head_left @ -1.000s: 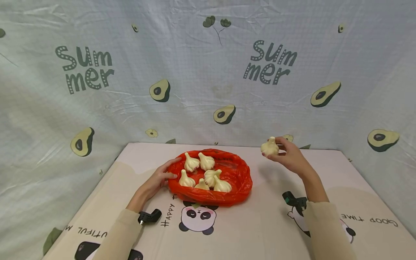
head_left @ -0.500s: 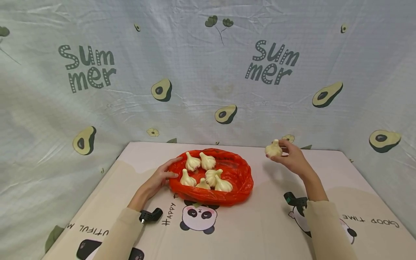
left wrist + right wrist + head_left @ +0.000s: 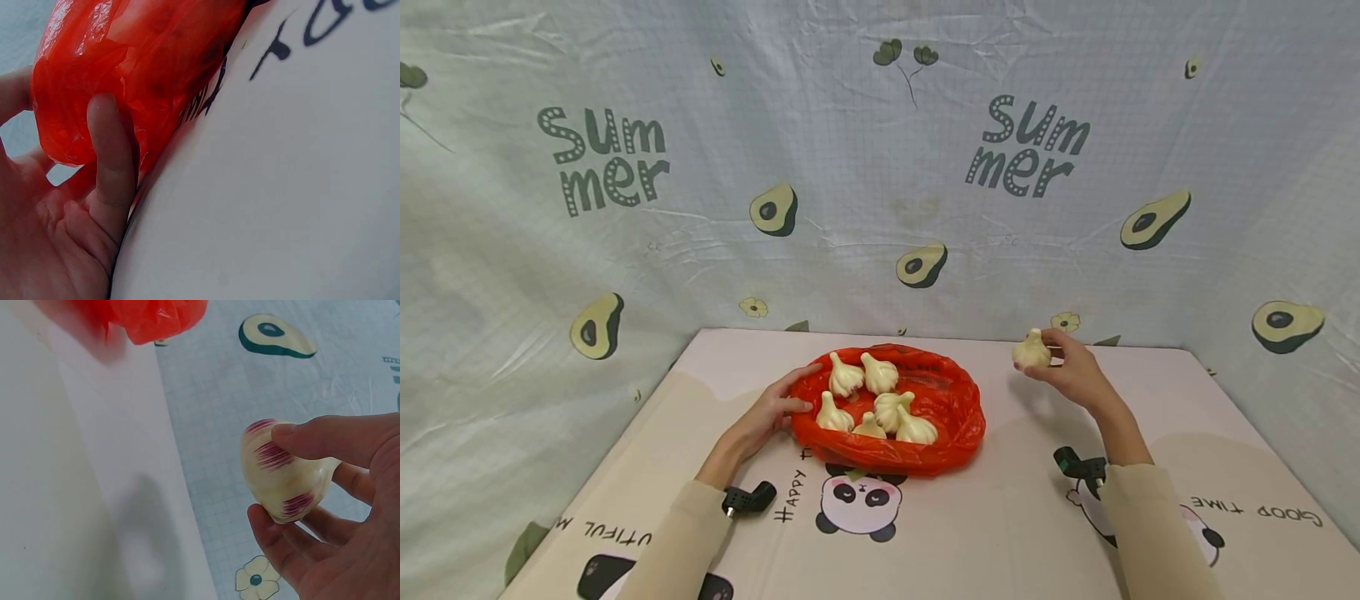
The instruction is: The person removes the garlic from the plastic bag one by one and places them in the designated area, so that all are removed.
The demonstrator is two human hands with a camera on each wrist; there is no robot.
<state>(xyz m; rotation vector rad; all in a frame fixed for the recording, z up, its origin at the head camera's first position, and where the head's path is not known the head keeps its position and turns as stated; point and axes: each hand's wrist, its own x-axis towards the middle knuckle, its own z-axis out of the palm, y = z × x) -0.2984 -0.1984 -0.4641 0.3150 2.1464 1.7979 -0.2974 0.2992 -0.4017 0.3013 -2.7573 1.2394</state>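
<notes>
A red plastic bag [image 3: 887, 457] lies on the table with its rim rolled down, holding several garlic bulbs [image 3: 880, 375] inside. My left hand [image 3: 767, 412] rests against the bag's left end, fingers spread and fairly straight. In the left wrist view, the thumb [image 3: 112, 150] presses on the red plastic, while other fingers are partly hidden behind it. Off to the right, my right hand [image 3: 1071, 371] pinches one garlic bulb [image 3: 1032, 350] between thumb and fingers, raised over the table's far part. Purple streaks mark this bulb [image 3: 269, 469] in the right wrist view.
The pale table [image 3: 970, 533] carries panda prints and lettering. Behind it and along both sides hangs a light sheet [image 3: 850, 150] printed with avocados. A black wrist camera mount [image 3: 1078, 462] sits at the right wrist, with another mount [image 3: 748, 498] at the left.
The right hand has shifted slightly right and then a little lower with the garlic bulb. The left hand stays against the bag, and the bulbs inside have not moved.
</notes>
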